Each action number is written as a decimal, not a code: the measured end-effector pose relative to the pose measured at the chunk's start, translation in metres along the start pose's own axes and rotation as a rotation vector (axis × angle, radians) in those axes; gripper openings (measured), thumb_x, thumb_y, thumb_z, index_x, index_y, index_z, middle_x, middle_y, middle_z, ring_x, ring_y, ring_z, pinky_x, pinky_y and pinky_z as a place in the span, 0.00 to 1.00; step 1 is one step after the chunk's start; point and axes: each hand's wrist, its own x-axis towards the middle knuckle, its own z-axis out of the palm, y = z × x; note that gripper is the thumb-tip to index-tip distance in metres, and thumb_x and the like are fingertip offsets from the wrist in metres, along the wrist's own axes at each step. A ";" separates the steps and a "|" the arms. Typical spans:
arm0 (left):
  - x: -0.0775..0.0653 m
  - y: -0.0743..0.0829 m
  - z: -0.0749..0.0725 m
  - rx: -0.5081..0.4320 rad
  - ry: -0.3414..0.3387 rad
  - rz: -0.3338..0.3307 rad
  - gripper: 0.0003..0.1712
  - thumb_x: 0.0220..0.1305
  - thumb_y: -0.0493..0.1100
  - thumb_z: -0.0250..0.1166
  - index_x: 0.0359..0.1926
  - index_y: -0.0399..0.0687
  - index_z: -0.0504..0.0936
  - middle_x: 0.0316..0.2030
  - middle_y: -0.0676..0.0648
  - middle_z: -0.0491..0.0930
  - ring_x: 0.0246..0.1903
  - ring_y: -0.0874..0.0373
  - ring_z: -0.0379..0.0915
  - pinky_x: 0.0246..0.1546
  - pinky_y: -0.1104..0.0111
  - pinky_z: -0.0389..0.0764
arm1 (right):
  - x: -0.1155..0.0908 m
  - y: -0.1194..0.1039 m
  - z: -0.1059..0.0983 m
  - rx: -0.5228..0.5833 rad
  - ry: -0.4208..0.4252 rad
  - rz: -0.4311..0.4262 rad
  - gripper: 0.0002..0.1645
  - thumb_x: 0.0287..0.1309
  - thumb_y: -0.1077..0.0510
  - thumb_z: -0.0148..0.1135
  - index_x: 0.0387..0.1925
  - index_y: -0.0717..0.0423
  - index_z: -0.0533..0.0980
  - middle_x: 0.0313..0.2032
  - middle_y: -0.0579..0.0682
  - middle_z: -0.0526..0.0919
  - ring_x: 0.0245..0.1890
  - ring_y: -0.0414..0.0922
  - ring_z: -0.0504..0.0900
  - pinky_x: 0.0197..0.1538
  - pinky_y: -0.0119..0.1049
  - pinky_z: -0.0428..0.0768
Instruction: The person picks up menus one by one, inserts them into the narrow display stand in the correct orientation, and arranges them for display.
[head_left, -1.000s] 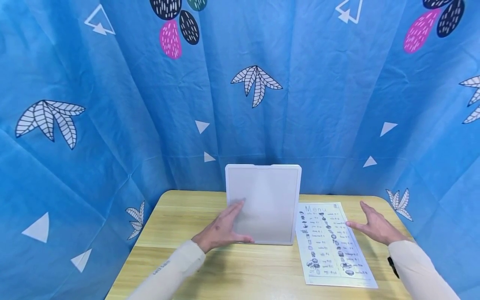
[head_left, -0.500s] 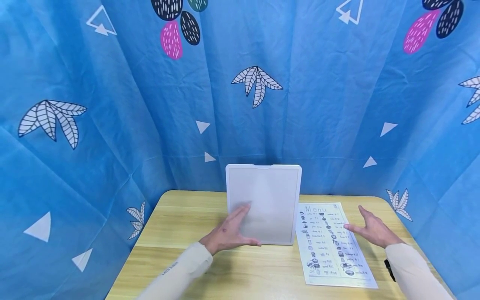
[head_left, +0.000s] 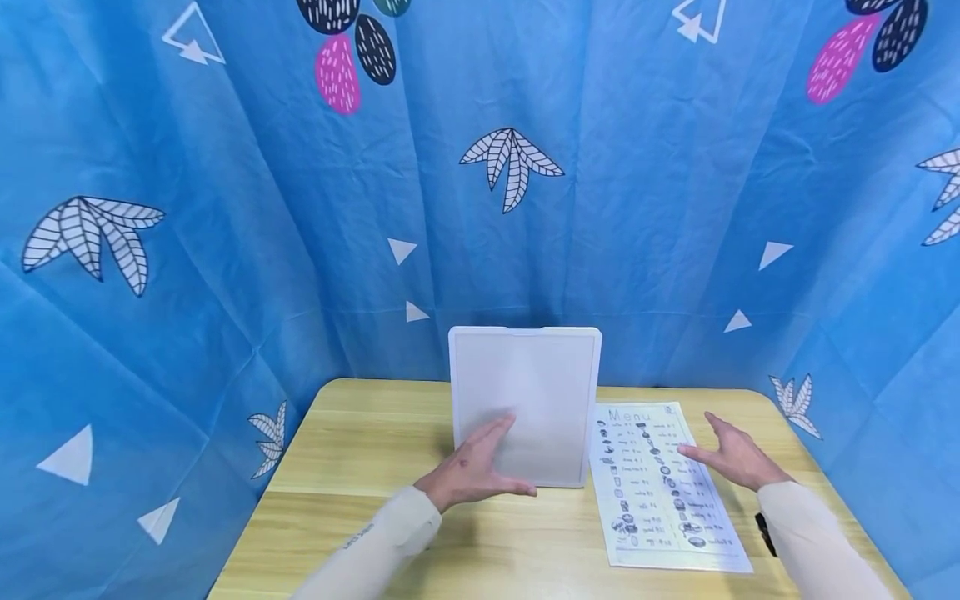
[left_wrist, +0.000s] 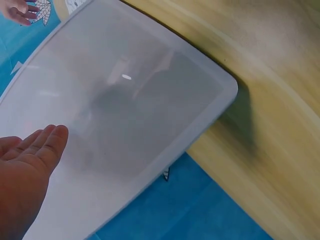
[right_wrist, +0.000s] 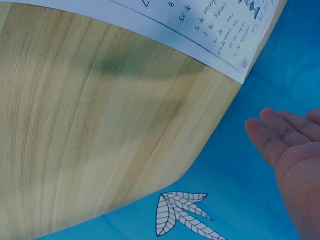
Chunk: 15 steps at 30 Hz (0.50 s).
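A white rectangular board [head_left: 536, 383] with a raised rim and a shallow notch in its top edge stands upright near the back of the table. My left hand [head_left: 476, 471] is held in front of its lower left part, fingers extended and thumb spread to the right, holding nothing. In the left wrist view the fingertips [left_wrist: 60, 132] overlap the board's glossy face. A printed paper sheet headed "Menu" [head_left: 660, 483] lies flat to the right of the board. Over its right edge hovers my right hand [head_left: 738, 457], fingers straight, thumb apart, nothing in it.
The light wood table [head_left: 360, 450] has rounded back corners. A blue patterned curtain [head_left: 645, 208] hangs behind it and along both sides, close to the table edges. A dark band [head_left: 765, 533] shows at the right sleeve.
My left hand has drifted right across the front of the board. My right hand has shifted slightly left toward the menu sheet. Board and sheet stay in place.
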 end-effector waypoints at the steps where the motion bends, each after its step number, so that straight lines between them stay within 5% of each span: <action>1: 0.000 0.000 0.001 -0.006 -0.001 -0.003 0.71 0.42 0.76 0.73 0.78 0.47 0.53 0.76 0.49 0.55 0.73 0.50 0.53 0.68 0.51 0.63 | 0.001 -0.001 0.001 0.000 -0.003 0.006 0.65 0.61 0.33 0.63 0.70 0.82 0.47 0.65 0.85 0.53 0.62 0.80 0.58 0.58 0.73 0.65; 15: 0.005 0.002 0.024 -0.065 -0.033 0.005 0.65 0.46 0.69 0.76 0.76 0.43 0.58 0.73 0.46 0.61 0.71 0.50 0.59 0.67 0.54 0.65 | 0.004 0.002 0.007 0.027 -0.031 0.060 0.63 0.62 0.34 0.63 0.69 0.83 0.47 0.63 0.85 0.58 0.60 0.79 0.63 0.55 0.69 0.71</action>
